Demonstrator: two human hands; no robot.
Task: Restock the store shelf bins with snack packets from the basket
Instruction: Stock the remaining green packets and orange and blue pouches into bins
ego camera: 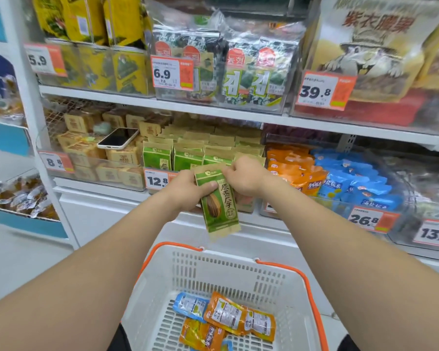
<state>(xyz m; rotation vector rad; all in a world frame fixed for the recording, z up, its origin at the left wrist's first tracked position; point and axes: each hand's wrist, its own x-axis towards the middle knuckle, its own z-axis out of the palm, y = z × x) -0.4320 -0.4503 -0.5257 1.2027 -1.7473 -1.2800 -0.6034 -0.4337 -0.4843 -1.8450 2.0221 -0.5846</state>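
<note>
Across the far side runs the white shelf (162, 102), with clear bins of snacks. Near us sits the white basket (238, 269), orange and blue packets (228, 317) lying on its floor. Between them, just before the bin of green packets (200, 150), we hold one green seed packet (219, 203), slightly tilted. Our left hand (185, 188) wraps its middle and our right hand (246, 177) pinches its top edge. Far left, a phone (118, 138) lies on brown packs (122, 155).

Single wide-angle view from the head, facing forward and down, close to the fingers (208, 185). Beyond the fingers, the shelf (127, 97); below and nearer than them, the basket (213, 274), partly cropped.
</note>
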